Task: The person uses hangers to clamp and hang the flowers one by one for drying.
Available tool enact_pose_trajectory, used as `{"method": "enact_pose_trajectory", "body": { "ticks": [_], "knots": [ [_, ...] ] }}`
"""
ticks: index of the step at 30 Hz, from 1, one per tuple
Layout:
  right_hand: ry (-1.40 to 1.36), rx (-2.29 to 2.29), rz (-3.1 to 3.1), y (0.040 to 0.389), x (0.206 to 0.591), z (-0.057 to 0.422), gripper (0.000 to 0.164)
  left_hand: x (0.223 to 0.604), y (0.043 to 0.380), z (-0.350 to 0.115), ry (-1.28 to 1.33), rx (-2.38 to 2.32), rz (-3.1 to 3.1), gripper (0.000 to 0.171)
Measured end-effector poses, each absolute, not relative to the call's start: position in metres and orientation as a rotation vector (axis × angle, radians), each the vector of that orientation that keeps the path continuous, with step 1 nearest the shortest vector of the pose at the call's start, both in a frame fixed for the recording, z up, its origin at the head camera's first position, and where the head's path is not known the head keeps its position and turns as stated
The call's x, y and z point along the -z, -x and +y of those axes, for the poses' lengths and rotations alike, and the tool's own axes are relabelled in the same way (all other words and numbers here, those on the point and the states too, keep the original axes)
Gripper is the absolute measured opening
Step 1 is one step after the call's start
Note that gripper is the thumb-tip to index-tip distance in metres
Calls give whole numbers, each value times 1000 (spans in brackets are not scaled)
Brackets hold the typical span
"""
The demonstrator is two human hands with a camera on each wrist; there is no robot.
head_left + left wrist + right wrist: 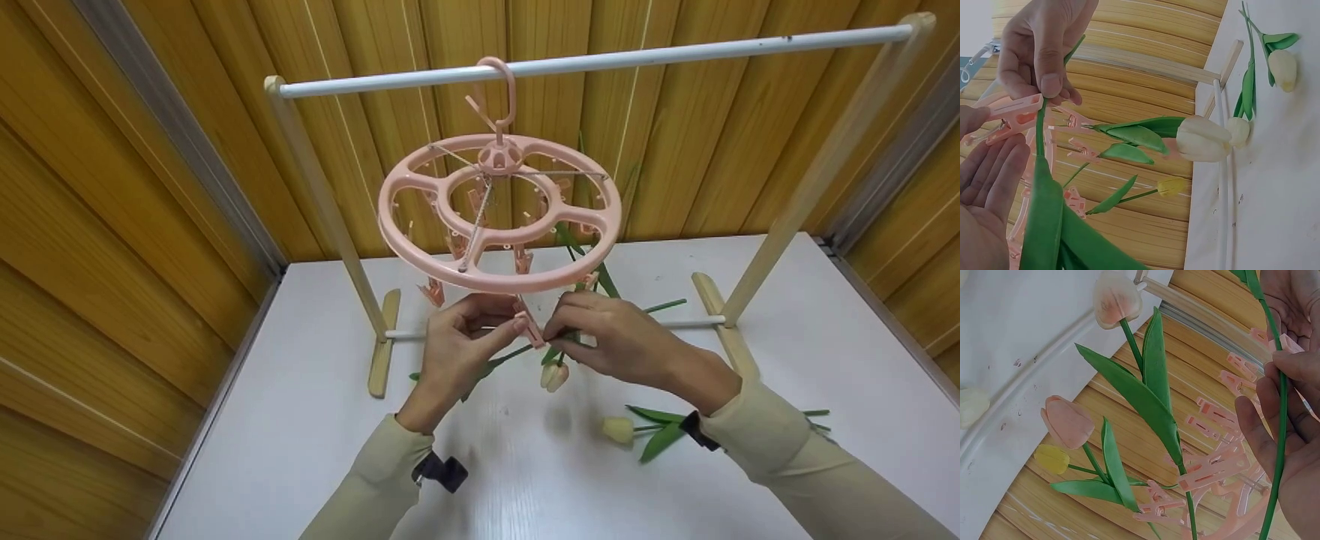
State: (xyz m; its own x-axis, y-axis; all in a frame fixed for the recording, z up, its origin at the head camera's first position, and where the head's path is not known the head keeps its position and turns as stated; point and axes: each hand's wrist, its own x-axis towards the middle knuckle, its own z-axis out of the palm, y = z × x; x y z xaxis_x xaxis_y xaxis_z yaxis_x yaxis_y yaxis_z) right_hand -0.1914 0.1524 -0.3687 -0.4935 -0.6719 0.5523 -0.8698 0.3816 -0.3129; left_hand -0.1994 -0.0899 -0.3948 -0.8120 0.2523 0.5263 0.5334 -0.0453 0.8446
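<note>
My left hand (461, 349) pinches a pink clothespin (1019, 109) of the hanging dryer between thumb and fingers. Opposite it, my right hand (619, 337) holds the green stem of a tulip (1280, 433) between thumb and fingers, right at the clothespin's tip. Broad leaves (1044, 225) of this tulip run past the left hand; its bloom is out of sight. More tulips hang head down from other clothespins: a white one (1118, 301), a pink one (1069, 422) and a yellow one (1051, 459).
The round pink hanger (499, 281) hooks over a white rail (675, 55) on a wooden stand (322, 210). A pale tulip (619, 430) lies on the white table (300, 450) near the right forearm. Wood-patterned panels (690, 150) enclose the table's back and sides.
</note>
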Motion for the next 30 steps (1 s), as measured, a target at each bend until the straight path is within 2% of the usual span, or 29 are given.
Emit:
{"method": "enact_pose_trajectory", "body": {
  "ticks": [30],
  "knots": [
    [-1319,-807,-2337,189,365,151,25,396,204,-94,902,1943,-2002,24]
  ]
}}
